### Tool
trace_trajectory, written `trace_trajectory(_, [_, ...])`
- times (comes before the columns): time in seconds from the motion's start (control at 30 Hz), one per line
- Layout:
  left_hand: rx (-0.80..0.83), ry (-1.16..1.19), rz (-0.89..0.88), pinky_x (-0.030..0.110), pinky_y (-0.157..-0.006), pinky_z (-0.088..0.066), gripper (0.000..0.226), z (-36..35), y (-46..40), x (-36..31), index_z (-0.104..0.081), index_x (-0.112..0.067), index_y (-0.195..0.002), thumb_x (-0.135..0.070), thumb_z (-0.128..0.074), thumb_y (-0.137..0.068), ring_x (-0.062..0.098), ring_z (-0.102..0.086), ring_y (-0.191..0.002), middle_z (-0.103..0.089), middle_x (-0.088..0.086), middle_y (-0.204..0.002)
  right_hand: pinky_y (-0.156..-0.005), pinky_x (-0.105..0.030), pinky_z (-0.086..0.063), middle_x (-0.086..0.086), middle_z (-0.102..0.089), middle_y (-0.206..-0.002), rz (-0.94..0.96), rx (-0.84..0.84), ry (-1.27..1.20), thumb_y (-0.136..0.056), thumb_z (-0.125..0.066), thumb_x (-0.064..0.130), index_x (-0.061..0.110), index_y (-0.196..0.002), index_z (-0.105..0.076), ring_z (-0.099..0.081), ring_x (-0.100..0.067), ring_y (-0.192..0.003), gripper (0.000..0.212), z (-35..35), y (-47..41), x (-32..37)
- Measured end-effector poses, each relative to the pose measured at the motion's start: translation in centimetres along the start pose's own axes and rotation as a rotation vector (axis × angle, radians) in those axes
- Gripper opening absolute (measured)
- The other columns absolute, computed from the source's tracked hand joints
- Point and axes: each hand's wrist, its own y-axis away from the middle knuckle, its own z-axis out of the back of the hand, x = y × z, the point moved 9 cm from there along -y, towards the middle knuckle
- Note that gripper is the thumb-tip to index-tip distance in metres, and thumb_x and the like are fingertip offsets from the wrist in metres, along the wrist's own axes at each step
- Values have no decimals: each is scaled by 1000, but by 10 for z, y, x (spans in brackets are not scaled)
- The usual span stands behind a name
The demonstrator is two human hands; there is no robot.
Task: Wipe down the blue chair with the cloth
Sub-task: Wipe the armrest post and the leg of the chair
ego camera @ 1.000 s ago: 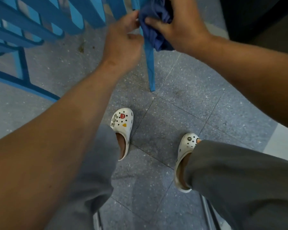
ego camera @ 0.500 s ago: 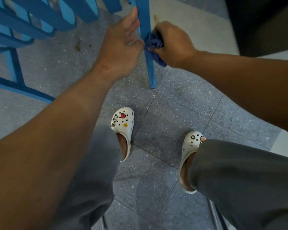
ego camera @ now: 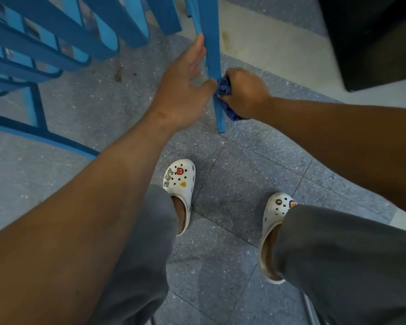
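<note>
Most of the blue chair (ego camera: 56, 38) runs off frame at 11 o'clock, and the cloth (ego camera: 224, 89) is mostly buried inside the right hand (ego camera: 244, 92).

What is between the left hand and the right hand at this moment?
In the head view, the blue chair leg stands between the left hand and the right hand, which presses the cloth against it.

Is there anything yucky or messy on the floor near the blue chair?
Yes. There are brownish smudges and bits on the grey floor under the blue chair, like the dark blot left of the left hand, and a yellowish stain on the pale strip by the leg. What they are is unclear.
</note>
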Motion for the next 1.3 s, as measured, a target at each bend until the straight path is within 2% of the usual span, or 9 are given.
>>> trace_trajectory(0.1, [19,22,17,31,-120,-34,82,-5,0,6,-17,-23,-162,-9,-63,-95,8,-33,-148,-32,-8,-163,-64,-36,-42,-7,-57,-87,118,-110,113,-93,-63,35,9,-99,-59,-59,-27,-76,27,29,0,21])
trace_trajectory(0.27, [27,19,25,22,-117,-34,77,-8,-2,12,-20,-22,-161,-10,-61,-97,6,-35,-146,-32,-9,-163,-66,-31,-38,-4,-58,-96,261,-335,-111,-90,-59,53,10,-107,-53,-51,-18,-78,47,59,16,37])
trace_trajectory(0.4, [19,56,85,20,-114,-37,74,-18,-1,25,-25,-22,-159,-11,-64,-97,7,-42,-141,-41,-6,-158,-60,-33,-40,-6,-62,-93,174,-219,-162,-93,-58,51,11,-109,-49,-56,-22,-74,44,26,10,17])
trace_trajectory(0.6, [-133,-25,125,6,-85,-49,51,-18,-23,46,-48,-26,-147,-19,-61,-99,1,-61,-112,-65,-8,-124,-54,-28,-36,-3,-59,-90,89,-21,21,-95,-63,48,18,-99,-51,-57,-22,-64,33,-27,-11,-23])
trace_trajectory(0.73, [-144,-34,70,8,-73,-44,36,-28,-34,64,-62,-22,-134,-33,-52,-102,-2,-59,-83,-67,-3,-105,-67,-37,-43,-10,-61,-103,217,95,155,-96,-63,38,12,-104,-60,-63,-34,-87,27,-28,-28,-25])
trace_trajectory(0.83, [-159,-25,37,9,-69,-40,32,-33,-38,69,-67,-15,-118,-35,-44,-106,-2,-56,-75,-62,-10,-90,-70,-34,-37,-10,-59,-106,354,-2,115,-96,-61,35,12,-106,-58,-56,-29,-87,26,2,-23,-12])
trace_trajectory(0.97, [-223,-48,59,49,-73,-54,51,-30,-44,81,-66,-7,-97,-49,-37,-104,26,-65,-82,-68,11,-89,-70,-29,-33,2,-53,-102,399,-168,-59,-91,-62,56,13,-110,-56,-47,-16,-84,48,21,-10,-4])
trace_trajectory(1.03, [-217,-60,64,54,-78,-54,61,-30,-48,87,-67,-3,-97,-54,-35,-102,32,-65,-87,-69,17,-92,-63,-25,-32,4,-53,-100,345,-158,-155,-90,-65,57,15,-110,-54,-48,-14,-82,48,9,-13,-7])
trace_trajectory(1.3, [-135,-131,100,34,-66,-51,56,-48,-45,108,-69,-4,-94,-51,-40,-104,21,-61,-71,-66,8,-80,-74,-31,-36,0,-57,-100,57,44,-114,-92,-71,38,17,-102,-60,-61,-28,-96,26,-78,-35,-90])
